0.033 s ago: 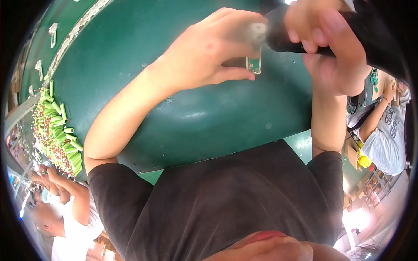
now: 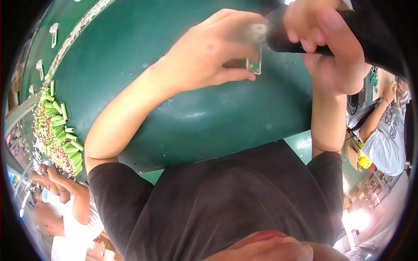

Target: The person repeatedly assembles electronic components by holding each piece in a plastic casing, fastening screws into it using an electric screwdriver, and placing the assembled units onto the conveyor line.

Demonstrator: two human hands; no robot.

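Observation:
My left hand (image 2: 209, 52) is closed over a small green circuit board (image 2: 254, 66) in a clear, narrow case, at the far middle of the green table (image 2: 196, 115). The thumb lies along the near end of the case, and the fingers hide much of it. A pale round part (image 2: 258, 29) shows blurred by the fingertips. To the right, my right hand (image 2: 337, 48) wraps round a thick black hand tool (image 2: 279, 35). Its rounded end points left, close to the left fingertips; its exact kind cannot be made out.
Green cylindrical cells (image 2: 56, 126) with red and white wires lie heaped along the left edge. Small pale parts (image 2: 53, 35) sit beyond a worn white rail (image 2: 80, 28). One person in white (image 2: 72, 217) is at lower left, another in grey (image 2: 385, 139) at right.

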